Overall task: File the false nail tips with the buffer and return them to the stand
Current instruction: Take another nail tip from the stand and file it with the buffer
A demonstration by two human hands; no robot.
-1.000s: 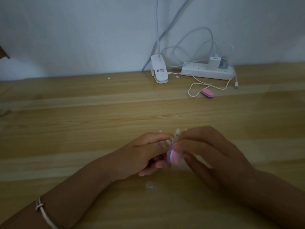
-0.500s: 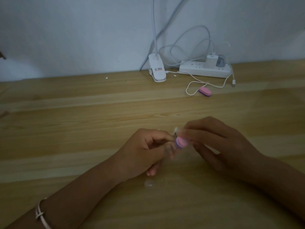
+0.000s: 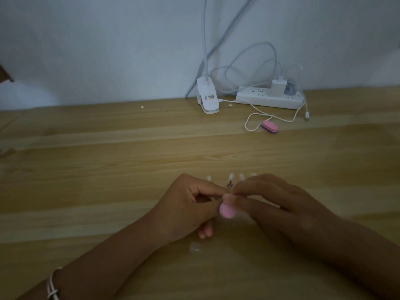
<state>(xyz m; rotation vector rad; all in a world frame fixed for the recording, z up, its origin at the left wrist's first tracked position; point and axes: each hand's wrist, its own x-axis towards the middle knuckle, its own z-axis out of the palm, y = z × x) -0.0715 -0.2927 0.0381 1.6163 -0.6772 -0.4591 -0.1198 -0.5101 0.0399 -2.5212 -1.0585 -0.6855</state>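
Observation:
My right hand (image 3: 270, 204) pinches a small pink buffer (image 3: 227, 210) between thumb and fingers. My left hand (image 3: 190, 204) meets it from the left, its fingertips pinched at the buffer's top edge; what it holds, probably a nail tip, is hidden. Just behind the hands, several pale false nail tips (image 3: 231, 176) stick up in a row from a stand that my fingers mostly cover. A clear round piece (image 3: 195, 246) lies on the wooden table (image 3: 86, 180) below my left hand.
At the back stand a white clip lamp base (image 3: 207, 100) and a white power strip (image 3: 268, 98) with chargers and loose cables. A second pink and purple buffer (image 3: 269, 127) lies beside a cable loop. A small white speck (image 3: 142, 107) lies near the wall.
The buffer has shifted in my right hand, down and then up across my left fingertips and back down. Both hands stay together in the same spot on the table.

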